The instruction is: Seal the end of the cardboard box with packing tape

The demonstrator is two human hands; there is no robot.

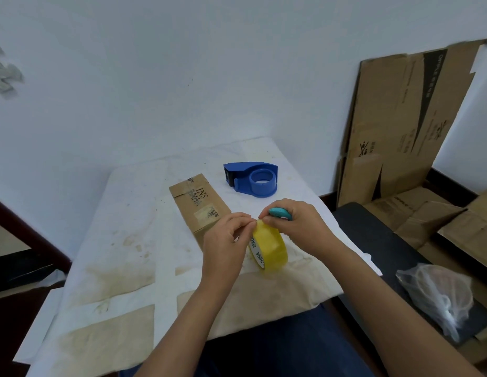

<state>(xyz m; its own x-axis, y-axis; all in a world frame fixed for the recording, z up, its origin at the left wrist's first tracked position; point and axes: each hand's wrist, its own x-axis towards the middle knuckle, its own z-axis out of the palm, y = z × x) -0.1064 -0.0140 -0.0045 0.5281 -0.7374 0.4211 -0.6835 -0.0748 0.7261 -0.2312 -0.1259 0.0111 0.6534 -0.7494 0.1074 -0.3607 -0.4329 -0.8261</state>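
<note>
A long brown cardboard box (197,205) lies on the white-covered table (122,240), with its near end hidden behind my left hand. A yellow roll of packing tape (270,247) stands on edge just right of that end. My left hand (226,240) holds the roll at its left side, thumb and fingers pinching at the roll's top edge. My right hand (294,224) pinches the same spot from the right and also grips a small teal cutter (280,213) in its palm.
An empty blue tape dispenser (253,179) sits on the table behind the hands. Flattened cardboard sheets (405,118) lean on the wall at right, above a dark seat with a crumpled plastic bag (438,295). Dark furniture stands at left.
</note>
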